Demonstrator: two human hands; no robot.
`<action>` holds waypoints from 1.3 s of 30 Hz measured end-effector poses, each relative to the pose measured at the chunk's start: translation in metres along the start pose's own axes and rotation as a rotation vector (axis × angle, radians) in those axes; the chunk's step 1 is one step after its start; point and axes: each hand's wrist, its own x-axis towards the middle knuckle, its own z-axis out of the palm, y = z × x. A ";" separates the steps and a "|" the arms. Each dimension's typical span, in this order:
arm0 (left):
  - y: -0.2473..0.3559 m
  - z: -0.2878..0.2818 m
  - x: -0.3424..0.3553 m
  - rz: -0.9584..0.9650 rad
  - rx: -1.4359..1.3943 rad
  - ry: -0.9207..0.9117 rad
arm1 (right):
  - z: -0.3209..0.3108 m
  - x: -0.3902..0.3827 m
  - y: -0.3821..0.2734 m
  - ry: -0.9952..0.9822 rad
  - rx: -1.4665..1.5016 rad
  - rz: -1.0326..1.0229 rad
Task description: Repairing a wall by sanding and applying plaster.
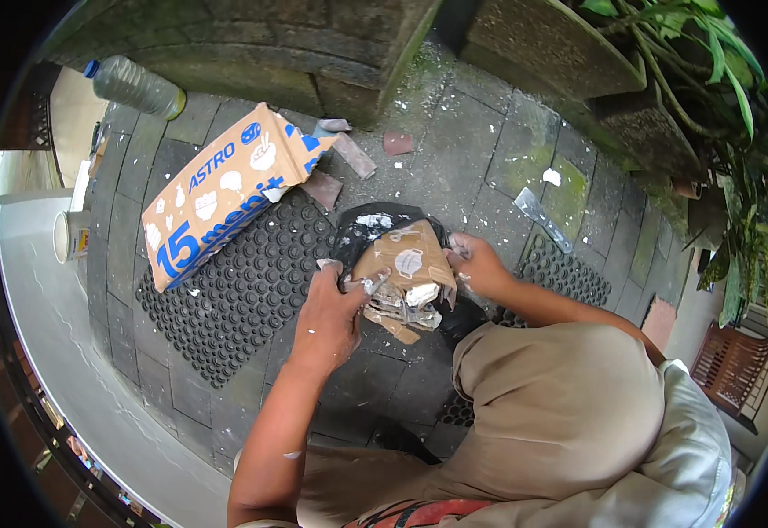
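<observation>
A black plastic bag, smeared with white, lies on the paving between my hands. In its mouth is a crumpled piece of brown packaging with white pictures, with torn, white-crusted scraps under it. My left hand is closed at the bag's left edge, its thumb lying against the brown packaging. On the other side my right hand pinches the bag's edge close to the packaging. White powder coats the fingers of both hands. The bag's lower part is hidden.
A brown and blue paper sack lies on a studded rubber mat. Beyond it lies a clear bottle. A scraper is on the paving at right, beside a smaller mat. Reddish strips, stone planters and a white tub surround this spot.
</observation>
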 end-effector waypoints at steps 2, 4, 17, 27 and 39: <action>0.006 0.000 0.001 -0.005 0.060 0.031 | 0.010 -0.016 -0.016 0.030 0.741 -0.111; 0.009 0.005 0.004 -0.009 0.081 0.044 | 0.012 -0.027 -0.021 0.100 0.934 -0.039; 0.060 0.037 -0.004 -0.202 0.153 0.296 | -0.003 -0.056 -0.005 -0.003 0.454 -0.408; 0.040 0.064 0.019 -0.090 0.365 0.546 | -0.023 -0.072 -0.032 -0.079 1.069 -0.287; 0.052 0.056 0.028 -0.115 0.293 0.527 | -0.210 0.073 0.117 0.886 -0.633 -0.137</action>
